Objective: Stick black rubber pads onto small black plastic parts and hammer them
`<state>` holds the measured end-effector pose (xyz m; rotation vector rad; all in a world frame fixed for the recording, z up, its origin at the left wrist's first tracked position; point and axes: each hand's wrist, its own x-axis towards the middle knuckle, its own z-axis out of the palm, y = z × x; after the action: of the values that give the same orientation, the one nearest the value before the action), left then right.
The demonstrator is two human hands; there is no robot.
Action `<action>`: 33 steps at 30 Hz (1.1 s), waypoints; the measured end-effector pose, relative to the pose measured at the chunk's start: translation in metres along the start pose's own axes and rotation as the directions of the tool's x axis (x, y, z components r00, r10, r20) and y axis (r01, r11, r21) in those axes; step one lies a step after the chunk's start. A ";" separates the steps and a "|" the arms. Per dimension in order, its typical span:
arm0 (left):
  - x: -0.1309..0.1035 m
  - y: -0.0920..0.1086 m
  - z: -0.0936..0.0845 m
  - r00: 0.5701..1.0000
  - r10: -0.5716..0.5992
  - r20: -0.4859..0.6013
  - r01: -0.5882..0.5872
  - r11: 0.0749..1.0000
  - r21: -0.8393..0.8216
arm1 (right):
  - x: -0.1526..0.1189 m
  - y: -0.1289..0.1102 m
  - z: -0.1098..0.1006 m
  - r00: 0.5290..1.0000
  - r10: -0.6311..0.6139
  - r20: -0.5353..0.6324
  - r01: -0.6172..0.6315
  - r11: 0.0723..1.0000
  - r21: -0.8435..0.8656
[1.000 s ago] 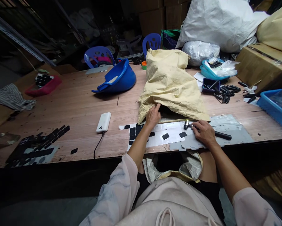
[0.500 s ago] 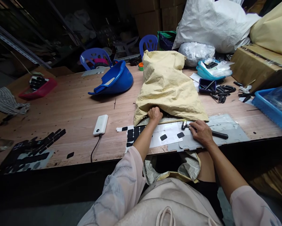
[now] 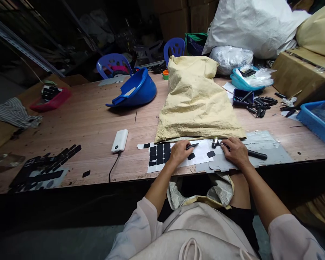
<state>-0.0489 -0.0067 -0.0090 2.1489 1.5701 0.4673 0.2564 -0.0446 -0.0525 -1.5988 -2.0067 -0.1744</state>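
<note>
My left hand [image 3: 179, 151] is closed on a small slim black piece [image 3: 192, 146], its pointed end toward the right, above a white sheet [image 3: 202, 148]. Rows of rounded black stickers [image 3: 159, 153] cover the sheet's left part, and a loose black sticker [image 3: 210, 154] lies farther right. My right hand [image 3: 235, 151] grips a small hammer [image 3: 257, 154] near its head, its black handle sticking out to the right over a grey board [image 3: 272, 150]. Just beyond both hands lies a yellow woven sack [image 3: 197, 101], its mouth toward me.
A white power bank [image 3: 120, 141] with a cable, a blue basin [image 3: 140, 88] and black strips [image 3: 61, 159] are to the left. On the right are loose black pieces [image 3: 262, 104], a purple tray [image 3: 243, 98], a blue basket [image 3: 316, 117] and a cardboard box [image 3: 303, 76].
My left hand has come out of the sack's mouth toward me with a slim black piece in it. The sack's opening has sunk flatter. My right hand stays on the hammer.
</note>
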 end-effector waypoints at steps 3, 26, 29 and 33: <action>-0.011 0.001 0.022 0.991 0.132 0.007 -0.131 0.986 -0.105 | 0.000 0.000 0.000 1.000 -0.001 -0.006 0.001 1.000 0.002; -0.007 0.000 0.040 0.998 0.039 -0.040 -0.048 0.959 -0.278 | -0.001 -0.103 -0.009 1.000 -0.016 0.017 0.012 0.969 0.246; -0.007 0.002 0.040 0.998 0.029 -0.063 -0.043 0.969 -0.243 | -0.002 -0.109 -0.011 0.995 -0.066 0.070 0.053 0.984 0.170; -0.008 0.003 0.041 0.996 0.027 -0.086 -0.047 0.969 -0.241 | -0.002 -0.107 -0.017 0.985 -0.100 0.143 0.088 0.992 0.088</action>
<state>-0.0283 -0.0212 -0.0425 1.9971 1.4346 0.7294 0.1630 -0.0839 -0.0136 -1.5056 -2.1749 -0.0095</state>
